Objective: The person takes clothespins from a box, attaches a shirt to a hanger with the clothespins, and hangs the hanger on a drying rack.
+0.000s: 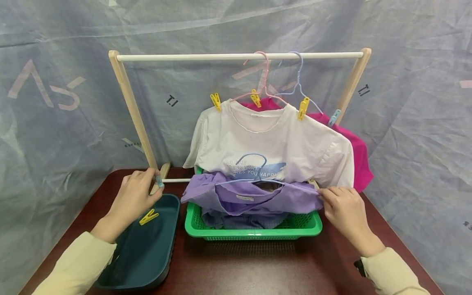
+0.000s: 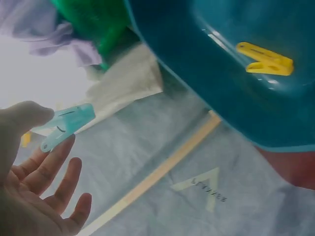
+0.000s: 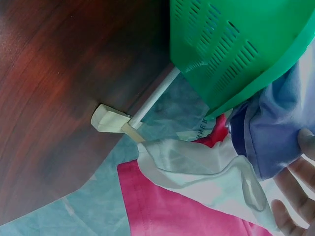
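Observation:
Between thumb and fingertips my left hand (image 1: pixel 137 192) pinches a light blue clothespin (image 2: pixel 69 123), above the dark teal tray (image 1: pixel 167 246). A yellow clothespin (image 1: pixel 149 217) lies in that tray. My right hand (image 1: pixel 343 207) pinches the right sleeve end of a purple shirt (image 1: pixel 243 200). A blue hanger (image 1: pixel 254 179) sits in the shirt's neckline, its hook pointing up. The shirt spreads over a green basket (image 1: pixel 254 233), with more purple cloth inside the basket below it.
Behind stands a rack with a white rail (image 1: pixel 184 57) and wooden legs (image 1: pixel 134 108). A white T-shirt (image 1: pixel 258 135) hangs there on a pink hanger (image 1: pixel 266 78) with yellow clothespins (image 1: pixel 303 108). Further back hangs a magenta garment (image 1: pixel 359 151) with a light blue clothespin (image 1: pixel 334 117).

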`<control>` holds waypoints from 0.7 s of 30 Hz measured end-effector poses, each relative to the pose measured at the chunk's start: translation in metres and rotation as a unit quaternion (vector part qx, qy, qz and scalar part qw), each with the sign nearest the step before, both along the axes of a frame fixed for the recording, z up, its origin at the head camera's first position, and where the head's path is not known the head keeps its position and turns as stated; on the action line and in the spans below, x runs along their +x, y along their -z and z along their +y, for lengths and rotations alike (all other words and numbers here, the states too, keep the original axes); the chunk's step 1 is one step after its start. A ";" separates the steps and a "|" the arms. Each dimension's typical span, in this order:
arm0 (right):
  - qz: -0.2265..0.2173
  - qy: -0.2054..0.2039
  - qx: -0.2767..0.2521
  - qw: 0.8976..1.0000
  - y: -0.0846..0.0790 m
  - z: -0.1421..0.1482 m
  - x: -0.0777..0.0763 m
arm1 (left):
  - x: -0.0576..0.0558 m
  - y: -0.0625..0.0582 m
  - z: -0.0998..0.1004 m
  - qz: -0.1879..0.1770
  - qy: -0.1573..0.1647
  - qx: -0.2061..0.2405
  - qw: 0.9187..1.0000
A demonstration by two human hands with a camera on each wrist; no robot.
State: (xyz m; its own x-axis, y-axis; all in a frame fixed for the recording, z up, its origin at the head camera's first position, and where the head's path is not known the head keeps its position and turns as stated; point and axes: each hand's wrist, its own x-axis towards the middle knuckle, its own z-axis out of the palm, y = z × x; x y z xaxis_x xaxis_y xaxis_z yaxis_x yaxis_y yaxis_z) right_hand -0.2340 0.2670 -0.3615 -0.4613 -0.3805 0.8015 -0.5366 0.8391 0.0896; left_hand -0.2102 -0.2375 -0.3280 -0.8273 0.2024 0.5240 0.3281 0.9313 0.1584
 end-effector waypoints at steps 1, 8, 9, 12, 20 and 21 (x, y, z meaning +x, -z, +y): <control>0.002 0.000 0.001 1.000 0.000 0.000 0.000 | 0.000 -0.002 0.002 0.004 0.002 0.001 1.000; 0.005 0.006 0.006 1.000 -0.004 0.000 -0.002 | 0.001 -0.014 0.017 0.026 0.029 0.005 0.999; 0.003 0.008 0.007 1.000 -0.004 -0.001 -0.002 | 0.001 -0.015 0.019 0.028 0.035 0.006 0.999; -0.003 0.014 0.009 1.000 -0.005 -0.001 -0.003 | 0.001 -0.018 0.028 0.027 0.052 0.017 0.998; 0.001 0.006 0.001 1.000 -0.005 -0.003 -0.004 | 0.003 -0.020 0.048 0.030 0.093 0.056 0.994; 0.002 0.004 0.000 1.000 -0.005 -0.003 -0.004 | 0.003 -0.020 0.050 0.031 0.096 0.061 0.993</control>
